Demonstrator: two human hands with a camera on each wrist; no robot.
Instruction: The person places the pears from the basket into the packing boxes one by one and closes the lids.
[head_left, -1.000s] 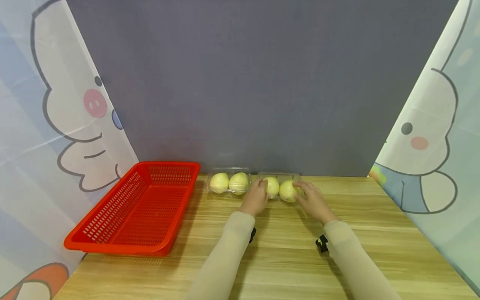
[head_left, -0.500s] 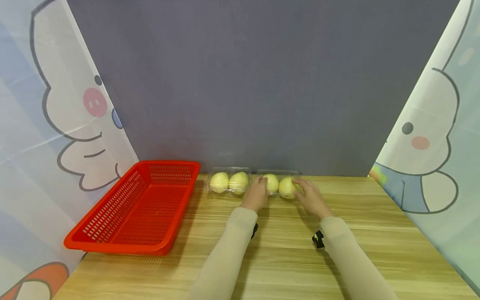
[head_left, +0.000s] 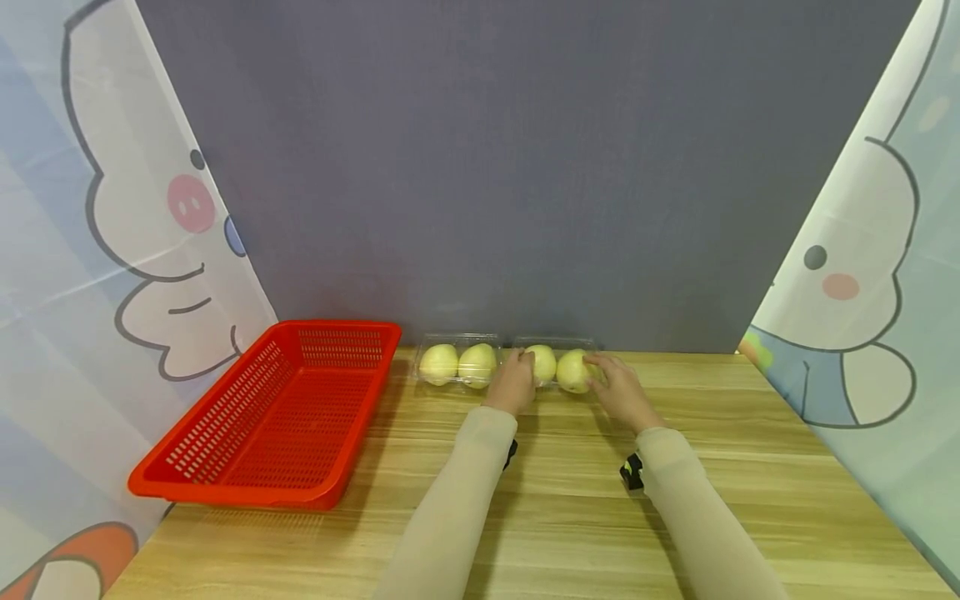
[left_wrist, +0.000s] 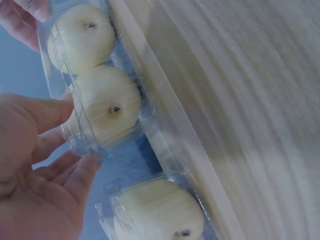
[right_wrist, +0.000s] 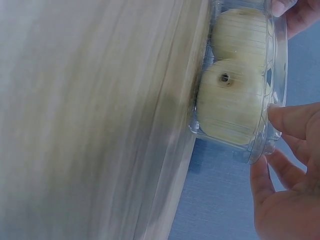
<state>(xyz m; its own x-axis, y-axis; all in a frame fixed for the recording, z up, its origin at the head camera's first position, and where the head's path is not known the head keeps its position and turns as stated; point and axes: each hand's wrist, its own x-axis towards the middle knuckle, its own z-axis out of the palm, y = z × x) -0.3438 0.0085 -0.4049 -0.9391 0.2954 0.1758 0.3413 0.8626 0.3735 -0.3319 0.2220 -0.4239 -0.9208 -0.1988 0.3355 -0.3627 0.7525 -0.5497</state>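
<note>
A clear plastic clamshell box (head_left: 558,342) with two pale yellow pears (head_left: 573,372) stands at the back of the table, against the grey wall. My left hand (head_left: 514,383) grips its left end, the thumb (left_wrist: 57,111) on the front face and fingers at the side. At the other end my right hand (head_left: 624,393) pinches the corner, thumb (right_wrist: 287,120) in front and fingertips below it. A second box (head_left: 459,337) of the same kind, holding two more pears (head_left: 438,365), stands just left of my left hand; a narrow gap shows between the boxes.
A red plastic basket (head_left: 322,450) with slotted walls stands on the left of the wooden table (head_left: 585,533). Behind the boxes rises a grey wall (head_left: 525,167). Cartoon-printed sheets (head_left: 862,250) flank both sides.
The box in my hands has shifted slightly back toward the wall and a little left, closer in line with the second box. My right hand moved along with it; the basket stayed put.
</note>
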